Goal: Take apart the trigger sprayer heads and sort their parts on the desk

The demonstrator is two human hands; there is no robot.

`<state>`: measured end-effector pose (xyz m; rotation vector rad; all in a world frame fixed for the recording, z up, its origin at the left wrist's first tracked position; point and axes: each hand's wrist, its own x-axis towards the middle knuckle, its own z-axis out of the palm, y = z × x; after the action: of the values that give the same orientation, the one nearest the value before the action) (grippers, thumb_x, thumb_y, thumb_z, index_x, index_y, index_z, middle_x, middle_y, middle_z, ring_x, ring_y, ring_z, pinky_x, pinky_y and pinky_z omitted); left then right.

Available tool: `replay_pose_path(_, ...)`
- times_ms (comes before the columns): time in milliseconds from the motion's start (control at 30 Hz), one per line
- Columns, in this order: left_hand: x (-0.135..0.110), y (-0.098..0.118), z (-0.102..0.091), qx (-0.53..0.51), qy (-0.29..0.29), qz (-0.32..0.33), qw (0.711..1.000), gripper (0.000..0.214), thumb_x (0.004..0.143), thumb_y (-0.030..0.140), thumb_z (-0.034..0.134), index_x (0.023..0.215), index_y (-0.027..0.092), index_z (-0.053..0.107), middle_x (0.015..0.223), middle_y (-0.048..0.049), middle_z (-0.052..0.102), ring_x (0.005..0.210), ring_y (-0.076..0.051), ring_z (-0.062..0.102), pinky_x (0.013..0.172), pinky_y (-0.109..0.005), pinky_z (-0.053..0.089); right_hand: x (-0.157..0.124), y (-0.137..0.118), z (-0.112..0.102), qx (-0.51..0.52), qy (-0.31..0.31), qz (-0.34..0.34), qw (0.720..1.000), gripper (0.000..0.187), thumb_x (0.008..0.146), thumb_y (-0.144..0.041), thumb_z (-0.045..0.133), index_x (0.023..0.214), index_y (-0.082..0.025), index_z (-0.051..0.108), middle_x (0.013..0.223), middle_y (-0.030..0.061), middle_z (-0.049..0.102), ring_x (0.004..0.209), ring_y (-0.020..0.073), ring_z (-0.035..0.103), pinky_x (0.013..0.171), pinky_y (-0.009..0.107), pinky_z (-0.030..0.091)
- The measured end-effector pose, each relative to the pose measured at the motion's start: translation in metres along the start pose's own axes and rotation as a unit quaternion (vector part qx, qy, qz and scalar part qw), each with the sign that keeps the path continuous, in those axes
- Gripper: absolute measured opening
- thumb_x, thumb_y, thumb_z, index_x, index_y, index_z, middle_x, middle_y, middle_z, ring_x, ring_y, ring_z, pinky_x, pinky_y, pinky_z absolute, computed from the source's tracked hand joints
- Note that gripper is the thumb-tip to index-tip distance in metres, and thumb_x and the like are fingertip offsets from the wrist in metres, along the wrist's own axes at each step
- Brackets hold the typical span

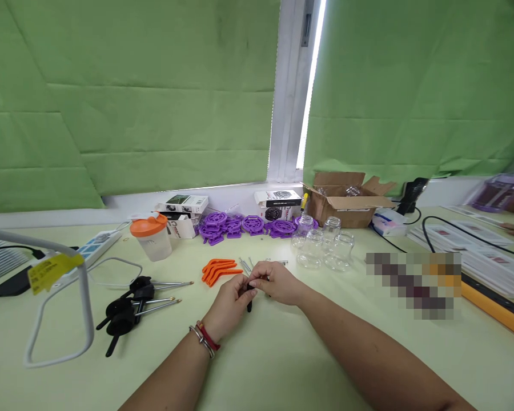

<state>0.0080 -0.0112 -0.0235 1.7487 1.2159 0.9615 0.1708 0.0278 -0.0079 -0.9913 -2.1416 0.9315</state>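
Note:
My left hand [229, 305] is closed around a small black part [249, 306], whose narrow end sticks out below the fingers. Pressed against it from the right, my right hand [280, 283] pinches the same part at its upper end. The fingers hide most of its shape. Just beyond the fingertips lie thin metal rods [245, 266], and a small coil spring [283, 262] is behind my right hand. Several orange bent handles [218, 270] lie in a pile beyond my left hand. Farther left, black pieces with metal rods [124, 315] rest on the table.
Along the back stand an orange-lidded cup [152, 240], several purple wheel-shaped parts [231, 225], small boxes [278, 200], glass jars [338, 251] and an open cardboard box [351, 214]. A white bent-tube stand [88, 319] rises at left. A power strip [98, 244] lies behind it.

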Motion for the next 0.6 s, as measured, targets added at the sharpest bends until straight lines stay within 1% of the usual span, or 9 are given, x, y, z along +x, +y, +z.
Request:
replay_pose_path(67,0.0,0.0,0.0,0.008,0.004,-0.002,1.0,0.015,0.077,0.032,0.053,0.08,0.017,0.054,0.07,0.0013,0.049,0.065,-0.013,0.043,0.061,-0.025,0.036,0.002,0.002,-0.002,0.0,0.013,0.002,1.0,0.012,0.079,-0.019,0.056,0.081,-0.02,0.068,0.082,0.0006,0.063,0.076,0.0122,0.058,0.07,0.022,0.045)
replay_pose_path(133,0.0,0.001,0.0,0.013,0.009,-0.005,1.0,0.014,0.077,0.032,0.053,0.079,0.018,0.053,0.069,0.0017,0.048,0.064,-0.013,0.043,0.061,-0.025,0.036,0.007,0.008,-0.006,-0.02,0.055,0.019,0.998,0.012,0.08,-0.021,0.055,0.082,-0.019,0.067,0.084,0.0014,0.064,0.077,0.0128,0.058,0.071,0.022,0.045)
replay_pose_path(200,0.0,0.003,0.0,0.016,0.013,-0.007,1.0,0.013,0.076,0.03,0.054,0.077,0.018,0.052,0.068,0.0022,0.047,0.064,-0.013,0.042,0.06,-0.025,0.036,0.013,0.017,-0.012,-0.071,0.11,0.047,0.99,0.015,0.081,-0.023,0.054,0.083,-0.018,0.067,0.087,0.0029,0.065,0.079,0.0134,0.058,0.073,0.023,0.045)
replay_pose_path(233,0.0,0.004,0.0,0.017,0.014,-0.007,1.0,0.012,0.076,0.03,0.054,0.076,0.018,0.051,0.067,0.0026,0.046,0.063,-0.013,0.041,0.06,-0.025,0.036,0.017,0.022,-0.016,-0.108,0.129,0.059,0.984,0.016,0.082,-0.023,0.053,0.085,-0.017,0.068,0.089,0.004,0.065,0.081,0.014,0.058,0.074,0.024,0.044)
replay_pose_path(267,-0.001,0.005,0.0,0.017,0.015,-0.007,1.0,0.012,0.076,0.03,0.054,0.076,0.018,0.051,0.066,0.0029,0.045,0.063,-0.013,0.041,0.059,-0.025,0.035,0.021,0.026,-0.021,-0.153,0.136,0.07,0.976,0.018,0.083,-0.022,0.051,0.086,-0.017,0.068,0.093,0.0051,0.065,0.084,0.0149,0.058,0.077,0.025,0.044)
replay_pose_path(333,-0.001,0.005,0.0,0.017,0.012,-0.01,1.0,0.014,0.076,0.031,0.054,0.075,0.018,0.05,0.065,0.0034,0.044,0.062,-0.012,0.039,0.058,-0.025,0.035,0.028,0.034,-0.027,-0.248,0.115,0.089,0.958,0.021,0.084,-0.022,0.05,0.09,-0.018,0.07,0.1,0.0067,0.065,0.093,0.0173,0.056,0.082,0.027,0.041)
replay_pose_path(400,0.0,0.004,0.0,0.016,0.008,-0.011,1.0,0.016,0.077,0.033,0.054,0.076,0.018,0.05,0.066,0.0035,0.043,0.061,-0.012,0.039,0.058,-0.025,0.035,0.036,0.036,-0.031,-0.308,0.077,0.096,0.943,0.021,0.083,-0.022,0.052,0.089,-0.02,0.072,0.102,0.0066,0.065,0.098,0.0193,0.055,0.086,0.028,0.039)
replay_pose_path(467,0.0,0.003,0.0,0.015,0.004,-0.011,1.0,0.017,0.077,0.035,0.053,0.077,0.018,0.049,0.066,0.0033,0.043,0.062,-0.012,0.04,0.059,-0.025,0.035,0.043,0.035,-0.031,-0.33,0.044,0.095,0.938,0.018,0.08,-0.021,0.056,0.084,-0.022,0.074,0.099,0.0062,0.068,0.097,0.0205,0.056,0.087,0.029,0.037)
replay_pose_path(600,0.0,0.004,0.0,0.012,-0.001,-0.009,1.0,0.016,0.077,0.034,0.053,0.077,0.018,0.049,0.067,0.0028,0.044,0.063,-0.013,0.04,0.06,-0.025,0.035,0.058,0.025,-0.025,-0.35,-0.011,0.104,0.931,0.01,0.073,-0.024,0.065,0.074,-0.022,0.075,0.085,0.0068,0.071,0.093,0.0228,0.058,0.081,0.029,0.038)
